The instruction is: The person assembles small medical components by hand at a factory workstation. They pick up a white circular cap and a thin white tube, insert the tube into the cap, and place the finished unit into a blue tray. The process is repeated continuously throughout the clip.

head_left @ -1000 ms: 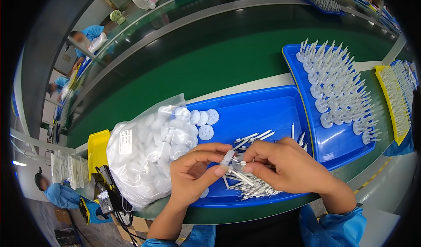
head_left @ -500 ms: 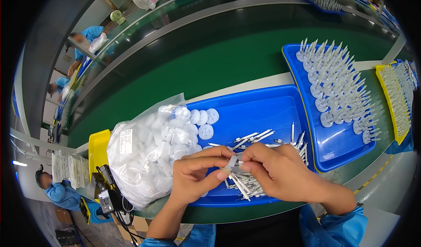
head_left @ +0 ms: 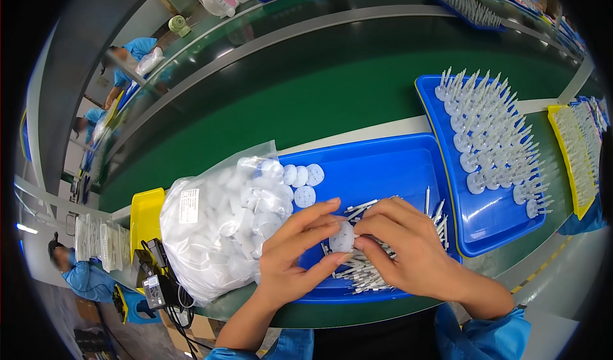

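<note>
1. Green conveyor belt (head_left: 306, 98) crosses a factory line; people in blue coats sit at 9 o'clock.
2. Blue plastic tray (head_left: 383, 168) at centre holds thin white pins (head_left: 367, 274); clear bag of white discs (head_left: 217, 226) at its 9 o'clock.
3. Left hand (head_left: 294, 258) and right hand (head_left: 408, 248) meet over the tray, fingertips pinching one white round disc (head_left: 343, 237) between them.

Both hands bare: no gloves, rings or watch visible. Left hand (head_left: 295, 258): forearm uncovered up to a bright blue sleeve cuff (head_left: 290, 347) at the lower frame edge. Right hand (head_left: 408, 248): wrist uncovered, then the same bright blue fabric, a loose, creased sleeve (head_left: 485, 334). Fingernails short, unpainted. Dark garment between the two sleeves.
</note>
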The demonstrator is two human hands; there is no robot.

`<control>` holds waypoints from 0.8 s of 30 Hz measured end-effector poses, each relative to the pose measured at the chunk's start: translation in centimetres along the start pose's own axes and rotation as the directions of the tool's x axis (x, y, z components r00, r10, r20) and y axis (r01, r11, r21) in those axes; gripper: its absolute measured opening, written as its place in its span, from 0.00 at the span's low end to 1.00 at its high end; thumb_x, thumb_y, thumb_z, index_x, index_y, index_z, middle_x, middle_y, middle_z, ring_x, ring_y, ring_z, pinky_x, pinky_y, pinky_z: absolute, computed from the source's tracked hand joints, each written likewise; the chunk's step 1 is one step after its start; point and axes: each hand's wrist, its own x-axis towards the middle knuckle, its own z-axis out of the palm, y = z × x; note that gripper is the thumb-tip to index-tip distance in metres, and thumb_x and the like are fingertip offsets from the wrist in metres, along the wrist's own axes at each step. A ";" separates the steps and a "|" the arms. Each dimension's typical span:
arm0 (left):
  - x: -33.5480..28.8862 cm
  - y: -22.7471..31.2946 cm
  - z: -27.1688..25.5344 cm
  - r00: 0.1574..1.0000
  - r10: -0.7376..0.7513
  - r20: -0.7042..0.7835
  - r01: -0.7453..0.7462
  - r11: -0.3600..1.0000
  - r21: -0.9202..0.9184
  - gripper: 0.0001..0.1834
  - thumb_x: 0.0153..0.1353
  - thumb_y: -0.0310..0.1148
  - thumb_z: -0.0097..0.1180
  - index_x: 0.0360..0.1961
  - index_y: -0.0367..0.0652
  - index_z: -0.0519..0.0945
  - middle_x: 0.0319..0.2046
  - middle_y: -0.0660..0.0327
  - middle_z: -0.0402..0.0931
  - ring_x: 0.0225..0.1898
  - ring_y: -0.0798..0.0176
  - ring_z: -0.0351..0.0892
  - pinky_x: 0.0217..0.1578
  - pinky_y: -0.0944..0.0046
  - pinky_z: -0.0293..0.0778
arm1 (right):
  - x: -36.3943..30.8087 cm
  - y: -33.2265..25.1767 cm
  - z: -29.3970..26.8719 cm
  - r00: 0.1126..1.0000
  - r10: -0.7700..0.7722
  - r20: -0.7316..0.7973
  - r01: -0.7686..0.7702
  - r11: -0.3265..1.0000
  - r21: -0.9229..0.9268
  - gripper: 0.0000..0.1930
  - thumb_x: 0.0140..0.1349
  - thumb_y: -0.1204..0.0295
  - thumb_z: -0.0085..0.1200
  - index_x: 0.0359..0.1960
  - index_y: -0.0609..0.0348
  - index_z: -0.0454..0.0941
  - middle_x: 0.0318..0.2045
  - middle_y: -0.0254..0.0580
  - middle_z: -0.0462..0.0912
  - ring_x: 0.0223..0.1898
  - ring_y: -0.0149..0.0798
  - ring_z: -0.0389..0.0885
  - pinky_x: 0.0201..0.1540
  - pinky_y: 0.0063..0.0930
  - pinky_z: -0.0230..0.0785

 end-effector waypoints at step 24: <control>-0.6 -0.1 0.8 0.822 -0.520 0.233 0.514 0.499 -0.698 0.13 0.68 0.25 0.57 0.51 0.31 0.81 0.64 0.39 0.71 0.60 0.51 0.77 0.61 0.53 0.72 | -1.8 -0.9 -0.8 0.999 0.023 -0.030 -0.019 0.991 0.133 0.15 0.56 0.82 0.61 0.46 0.63 0.76 0.40 0.49 0.77 0.36 0.54 0.82 0.39 0.40 0.76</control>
